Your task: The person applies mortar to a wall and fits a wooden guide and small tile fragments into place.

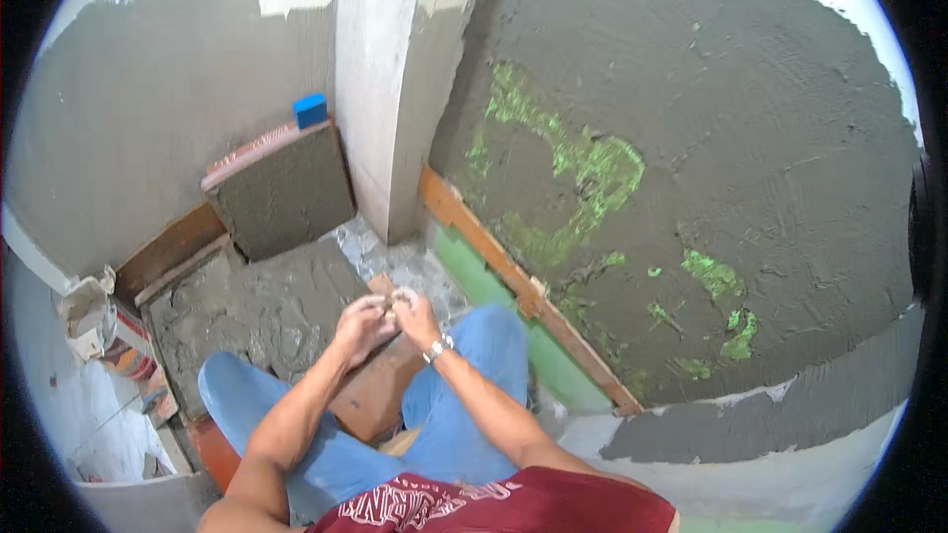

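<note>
My left hand point(363, 327) and my right hand point(416, 318) meet above my lap, their fingertips pinched together. Whatever small thing sits between the fingers is too small to make out. Just beyond the fingertips shows a small brown piece point(380, 283); I cannot tell whether they touch it. A watch with a metal band point(438, 347) is on my right wrist. Under my hands, between my bent knees, lies a flat reddish-brown slab point(375, 393). To the left of my hands spreads a shallow bed of wet grey mortar point(252, 311) with a raised wooden edge.
A mortar-coated square slab point(286, 195) leans in the corner, a blue block point(310, 111) on its top edge. A mortar-smeared bucket point(123, 347) stands at left. Along the right wall runs a wooden batten point(484, 242), below rough grey plaster point(750, 138) with green patches.
</note>
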The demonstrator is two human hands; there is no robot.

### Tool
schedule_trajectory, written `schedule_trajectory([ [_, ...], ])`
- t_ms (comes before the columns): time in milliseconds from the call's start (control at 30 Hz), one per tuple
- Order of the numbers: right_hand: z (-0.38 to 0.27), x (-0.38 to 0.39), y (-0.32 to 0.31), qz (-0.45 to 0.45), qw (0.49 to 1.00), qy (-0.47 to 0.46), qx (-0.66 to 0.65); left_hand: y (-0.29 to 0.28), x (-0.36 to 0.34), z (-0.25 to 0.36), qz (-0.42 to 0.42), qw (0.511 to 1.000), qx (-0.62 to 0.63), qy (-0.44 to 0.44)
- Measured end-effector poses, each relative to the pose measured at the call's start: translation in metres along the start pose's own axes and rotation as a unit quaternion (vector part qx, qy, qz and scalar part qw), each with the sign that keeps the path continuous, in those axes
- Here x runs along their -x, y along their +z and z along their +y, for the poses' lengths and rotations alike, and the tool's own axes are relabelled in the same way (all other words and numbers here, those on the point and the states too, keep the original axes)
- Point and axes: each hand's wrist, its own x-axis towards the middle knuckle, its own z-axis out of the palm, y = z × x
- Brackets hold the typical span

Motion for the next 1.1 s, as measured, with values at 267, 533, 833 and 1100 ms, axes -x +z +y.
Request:
schedule_trajectory([
  [267, -0.036, 0.024, 0.008, -0.065, 0.995, -0.027, 0.076, -0.027, 0.022, -0.006, 0.038, 0.993, 0.075, -0.081],
  [533, -0.036, 0.005, -0.007, -0.187, 0.979, 0.033, 0.078, -0.025, 0.018, -0.001, 0.088, 0.991, -0.097, -0.028],
  [833, -0.095, -0.026, -0.029, -0.123, 0.988, -0.021, 0.089, 0.008, 0.006, 0.023, 0.108, 0.956, -0.239, 0.131],
  [1100, -0.05, -0.098, -0.027, 0.005, 0.979, -0.042, 0.2, 0.002, -0.1, -0.001, -0.024, 0.983, 0.155, 0.095],
])
